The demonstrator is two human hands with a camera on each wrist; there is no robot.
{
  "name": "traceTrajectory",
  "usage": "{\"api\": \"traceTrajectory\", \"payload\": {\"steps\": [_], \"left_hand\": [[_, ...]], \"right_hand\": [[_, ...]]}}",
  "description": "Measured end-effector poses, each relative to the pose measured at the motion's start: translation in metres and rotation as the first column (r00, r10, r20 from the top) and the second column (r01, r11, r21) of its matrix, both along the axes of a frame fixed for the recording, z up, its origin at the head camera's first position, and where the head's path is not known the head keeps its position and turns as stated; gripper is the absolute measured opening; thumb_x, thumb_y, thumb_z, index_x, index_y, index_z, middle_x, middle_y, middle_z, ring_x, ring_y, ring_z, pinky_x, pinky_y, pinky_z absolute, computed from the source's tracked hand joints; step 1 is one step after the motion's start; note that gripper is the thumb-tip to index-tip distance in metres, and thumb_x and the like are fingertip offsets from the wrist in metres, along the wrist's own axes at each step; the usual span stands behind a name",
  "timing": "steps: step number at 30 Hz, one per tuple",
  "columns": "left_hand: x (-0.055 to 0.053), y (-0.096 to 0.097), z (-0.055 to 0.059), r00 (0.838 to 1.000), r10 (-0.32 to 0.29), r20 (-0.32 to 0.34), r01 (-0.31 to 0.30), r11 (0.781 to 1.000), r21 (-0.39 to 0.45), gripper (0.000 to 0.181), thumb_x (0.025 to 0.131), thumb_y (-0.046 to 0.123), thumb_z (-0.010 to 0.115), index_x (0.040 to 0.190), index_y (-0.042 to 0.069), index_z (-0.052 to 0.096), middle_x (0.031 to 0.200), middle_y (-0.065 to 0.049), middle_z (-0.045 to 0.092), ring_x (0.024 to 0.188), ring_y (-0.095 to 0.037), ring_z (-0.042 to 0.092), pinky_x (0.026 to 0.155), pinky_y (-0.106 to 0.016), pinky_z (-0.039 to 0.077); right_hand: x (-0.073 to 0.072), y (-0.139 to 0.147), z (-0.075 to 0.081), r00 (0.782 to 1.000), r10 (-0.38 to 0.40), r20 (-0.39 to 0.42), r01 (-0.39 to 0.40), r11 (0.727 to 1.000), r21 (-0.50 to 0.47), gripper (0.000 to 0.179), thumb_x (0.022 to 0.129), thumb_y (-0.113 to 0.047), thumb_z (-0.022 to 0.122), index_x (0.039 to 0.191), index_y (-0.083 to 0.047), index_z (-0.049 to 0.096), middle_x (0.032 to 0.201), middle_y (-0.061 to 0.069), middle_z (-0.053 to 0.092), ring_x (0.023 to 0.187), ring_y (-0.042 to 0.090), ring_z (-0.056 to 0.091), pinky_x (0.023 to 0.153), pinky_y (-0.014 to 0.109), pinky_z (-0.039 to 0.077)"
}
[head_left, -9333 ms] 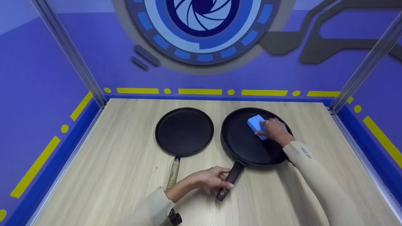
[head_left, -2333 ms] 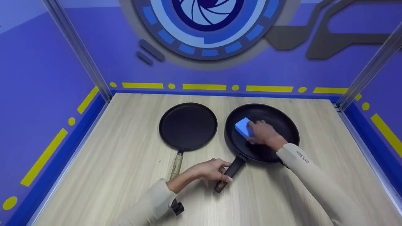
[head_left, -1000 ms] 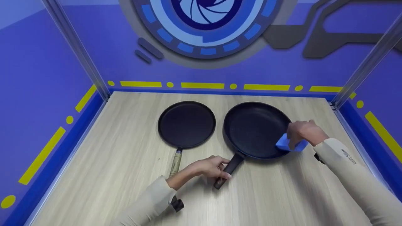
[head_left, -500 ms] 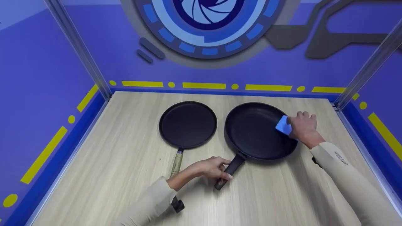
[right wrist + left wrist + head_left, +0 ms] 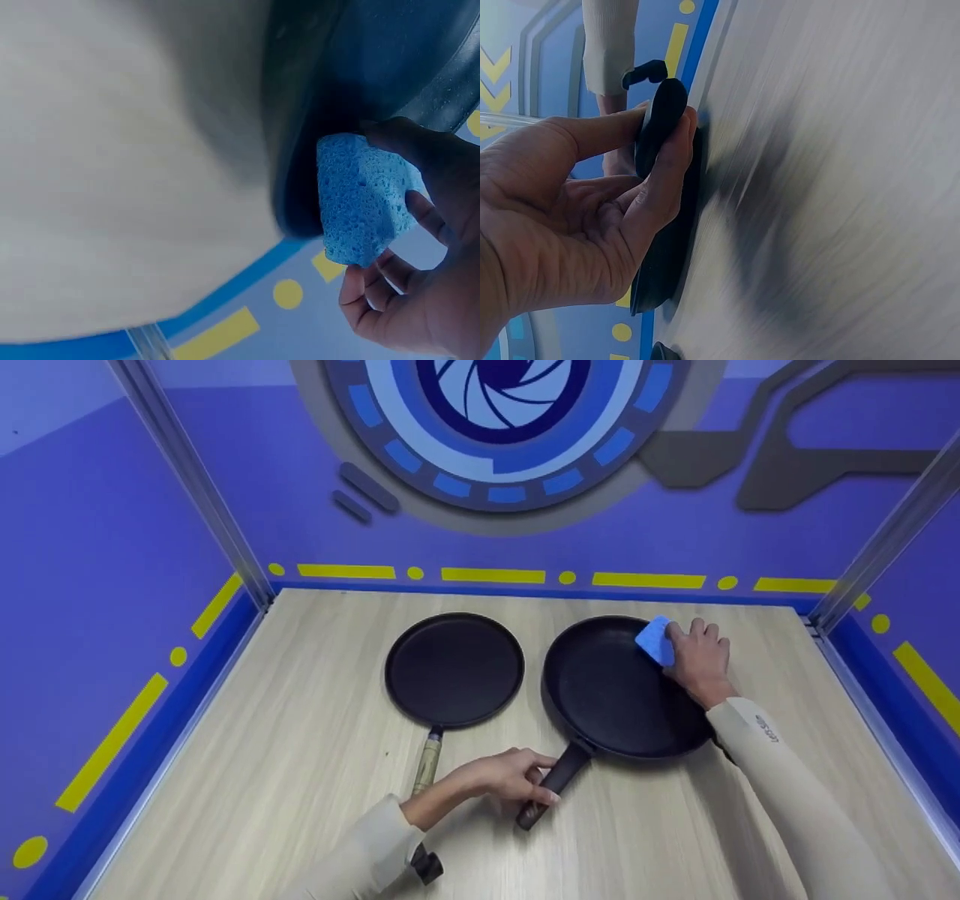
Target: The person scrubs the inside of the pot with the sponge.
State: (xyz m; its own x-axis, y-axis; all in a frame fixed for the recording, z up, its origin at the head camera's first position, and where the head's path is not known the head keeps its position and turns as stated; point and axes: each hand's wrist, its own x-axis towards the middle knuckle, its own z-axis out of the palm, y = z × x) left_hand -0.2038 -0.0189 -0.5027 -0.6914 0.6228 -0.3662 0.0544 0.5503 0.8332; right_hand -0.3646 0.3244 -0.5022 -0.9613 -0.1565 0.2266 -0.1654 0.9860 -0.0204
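My left hand [image 5: 514, 776] grips the dark handle [image 5: 564, 772] of a deep black frying pan [image 5: 615, 690]; the left wrist view shows thumb and fingers around the handle's end [image 5: 662, 120]. At the pan's back right rim, my right hand [image 5: 701, 656] pinches a blue sponge [image 5: 655, 640]. Up close in the right wrist view, the porous sponge [image 5: 360, 199] lies against the pan's side wall, thumb on one side and fingers on the other. Part of the pan's right side is hidden behind the right hand and sleeve.
A flat black crepe pan [image 5: 454, 669] with a patterned tan handle [image 5: 427, 763] lies to the left of the frying pan, its handle partly behind my left forearm. Both pans are on a light wooden table [image 5: 300, 697], enclosed by blue printed walls [image 5: 225, 450] at the back and sides.
The right hand has carried the sponge from the pan's middle to its lower right edge, then up along the right rim to the back. The left hand keeps its grip on the handle.
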Motion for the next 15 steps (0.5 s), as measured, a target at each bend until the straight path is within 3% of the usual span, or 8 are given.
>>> {"api": "traceTrajectory", "payload": {"steps": [7,15], "left_hand": [[0.002,0.000,0.001,1.000,-0.004,0.001,0.004,1.000,0.000,0.060,0.093,0.016,0.076,0.148,0.007,0.054,0.091,-0.015,0.077,0.065,-0.004,0.059,0.060,-0.015,0.041],[0.000,-0.001,0.001,0.998,-0.055,0.001,0.055,0.998,0.002,0.057,0.095,0.016,0.073,0.148,0.008,0.053,0.096,-0.016,0.077,0.067,-0.004,0.060,0.062,-0.015,0.043]], "right_hand": [[-0.016,-0.016,-0.011,1.000,-0.023,-0.002,0.023,1.000,-0.019,0.057,0.077,-0.014,0.084,0.122,-0.002,0.051,0.116,0.036,0.048,0.107,0.056,0.048,0.084,0.067,0.046],[-0.025,-0.035,-0.015,0.999,0.032,0.000,-0.032,0.999,-0.043,0.053,0.080,-0.014,0.081,0.123,-0.005,0.052,0.120,0.034,0.050,0.111,0.055,0.049,0.087,0.068,0.046]]}}
